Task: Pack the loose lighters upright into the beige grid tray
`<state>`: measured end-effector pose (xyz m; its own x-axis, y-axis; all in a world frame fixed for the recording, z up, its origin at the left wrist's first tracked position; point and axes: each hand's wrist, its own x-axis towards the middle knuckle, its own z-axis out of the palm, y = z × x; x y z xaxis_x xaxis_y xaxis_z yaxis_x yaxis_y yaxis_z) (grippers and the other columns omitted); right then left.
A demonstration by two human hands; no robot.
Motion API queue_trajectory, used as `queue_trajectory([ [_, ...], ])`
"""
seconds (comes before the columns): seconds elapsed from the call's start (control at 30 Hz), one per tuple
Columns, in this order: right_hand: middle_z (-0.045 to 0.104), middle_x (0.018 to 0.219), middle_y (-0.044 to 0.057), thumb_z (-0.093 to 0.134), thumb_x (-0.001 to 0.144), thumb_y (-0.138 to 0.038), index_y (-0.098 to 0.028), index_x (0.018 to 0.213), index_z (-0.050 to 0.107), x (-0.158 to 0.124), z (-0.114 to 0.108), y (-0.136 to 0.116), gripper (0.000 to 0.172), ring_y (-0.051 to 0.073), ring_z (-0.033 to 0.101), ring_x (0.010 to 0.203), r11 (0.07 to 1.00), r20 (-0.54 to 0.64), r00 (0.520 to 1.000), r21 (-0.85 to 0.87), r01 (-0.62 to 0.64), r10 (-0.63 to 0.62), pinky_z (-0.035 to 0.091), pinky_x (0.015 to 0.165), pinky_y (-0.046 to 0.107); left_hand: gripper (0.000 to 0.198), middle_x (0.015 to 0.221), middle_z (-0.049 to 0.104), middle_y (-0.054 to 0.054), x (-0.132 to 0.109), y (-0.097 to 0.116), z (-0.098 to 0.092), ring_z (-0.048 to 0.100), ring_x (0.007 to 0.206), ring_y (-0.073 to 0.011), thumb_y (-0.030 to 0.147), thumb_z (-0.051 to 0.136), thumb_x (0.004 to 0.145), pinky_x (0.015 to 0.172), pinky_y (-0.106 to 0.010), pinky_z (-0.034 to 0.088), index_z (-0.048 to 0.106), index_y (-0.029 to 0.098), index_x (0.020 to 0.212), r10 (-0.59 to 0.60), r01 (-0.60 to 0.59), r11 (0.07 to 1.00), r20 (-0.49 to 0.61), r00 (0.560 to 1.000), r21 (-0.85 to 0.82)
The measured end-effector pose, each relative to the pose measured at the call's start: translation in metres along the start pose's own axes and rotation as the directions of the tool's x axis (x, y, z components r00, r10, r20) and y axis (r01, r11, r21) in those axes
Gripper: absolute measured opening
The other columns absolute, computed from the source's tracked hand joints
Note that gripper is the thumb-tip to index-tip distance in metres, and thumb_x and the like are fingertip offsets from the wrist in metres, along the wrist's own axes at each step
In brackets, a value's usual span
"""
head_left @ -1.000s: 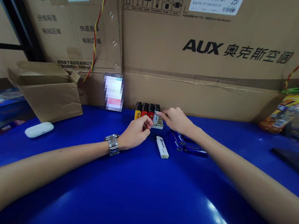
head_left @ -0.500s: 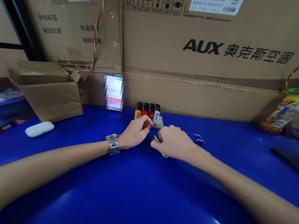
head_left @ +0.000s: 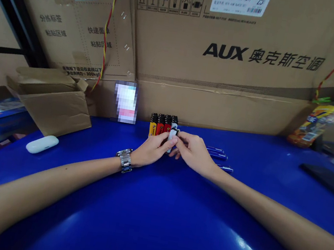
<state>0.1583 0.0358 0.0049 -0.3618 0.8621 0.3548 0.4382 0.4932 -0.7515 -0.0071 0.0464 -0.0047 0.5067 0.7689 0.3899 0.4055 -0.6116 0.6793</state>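
Observation:
A white lighter (head_left: 172, 134) with a black top stands roughly upright between my two hands. My left hand (head_left: 151, 145), with a metal watch on its wrist, pinches it, the thumb lying across its front. My right hand (head_left: 198, 153) grips the same lighter near its top from the right, fingers bent. Just behind the hands are packed rows of lighters: yellow (head_left: 152, 129), red (head_left: 166, 129) and white ones, all with black tops. Several blue lighters (head_left: 218, 155) lie on the table right of my right hand, partly hidden by it. The tray under the rows is hidden.
An open cardboard box (head_left: 57, 111) and a white earbud case (head_left: 42, 144) are at left. A phone (head_left: 127, 107) with a blurred screen leans against large cartons (head_left: 226, 79) at the back. A drink bottle (head_left: 316, 124) and a dark flat object (head_left: 330, 184) are at right.
My right hand has turned and brought the white lighter up to my left hand, which has closed on it too. More of the blue lighters shows. The view has shifted slightly.

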Motion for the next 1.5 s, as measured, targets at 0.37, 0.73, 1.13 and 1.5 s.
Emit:
queue_trajectory([
  [0.37,0.069,0.071,0.011,0.041,0.088,-0.042,-0.011,0.081,0.070,0.0013,-0.0032,0.0034,0.043,0.017,0.065,0.057,0.983,-0.040,0.996,0.171,-0.070,0.078,0.049,0.050,0.027,0.014,0.078,0.059,-0.003,0.0006,-0.0014,0.0007,0.054,0.066,-0.0134,0.024,0.040,0.090,0.064,-0.028,0.044,0.048,0.015,0.095,-0.014,0.014,0.996,-0.004,1.000,-0.084],
  [0.73,0.066,0.061,0.005,0.037,0.090,-0.033,-0.014,0.067,0.064,-0.0029,-0.0070,0.0082,0.040,0.012,0.059,0.049,0.988,-0.100,0.995,-0.156,-0.004,-0.011,0.043,0.054,0.026,0.045,0.044,0.035,0.006,0.0007,0.0045,-0.0011,0.028,0.038,-0.0038,0.052,0.049,0.084,0.038,-0.019,0.021,0.045,0.016,0.057,-0.252,0.251,0.821,0.068,0.965,-0.512],
  [1.13,0.065,0.058,0.003,0.037,0.090,-0.032,-0.016,0.062,0.063,-0.0056,-0.0036,0.0061,0.042,0.012,0.056,0.051,0.951,-0.046,0.998,-0.309,0.023,-0.039,0.037,0.055,0.025,0.037,0.043,0.035,0.006,0.0000,0.0013,0.0000,0.029,0.040,-0.0047,0.037,0.055,0.075,0.039,-0.021,0.021,0.033,0.019,0.050,-0.217,0.196,0.961,-0.089,0.972,-0.195],
  [1.5,0.063,0.056,0.003,0.038,0.089,-0.029,-0.016,0.056,0.062,-0.0059,-0.0038,0.0018,0.043,0.011,0.050,0.048,0.931,-0.024,0.999,-0.365,0.011,-0.021,0.032,0.053,0.027,0.034,0.043,0.036,0.006,-0.0004,0.0033,-0.0018,0.031,0.040,-0.0055,0.032,0.053,0.075,0.039,-0.021,0.023,0.034,0.019,0.050,-0.186,0.170,0.975,-0.102,0.977,-0.145],
])
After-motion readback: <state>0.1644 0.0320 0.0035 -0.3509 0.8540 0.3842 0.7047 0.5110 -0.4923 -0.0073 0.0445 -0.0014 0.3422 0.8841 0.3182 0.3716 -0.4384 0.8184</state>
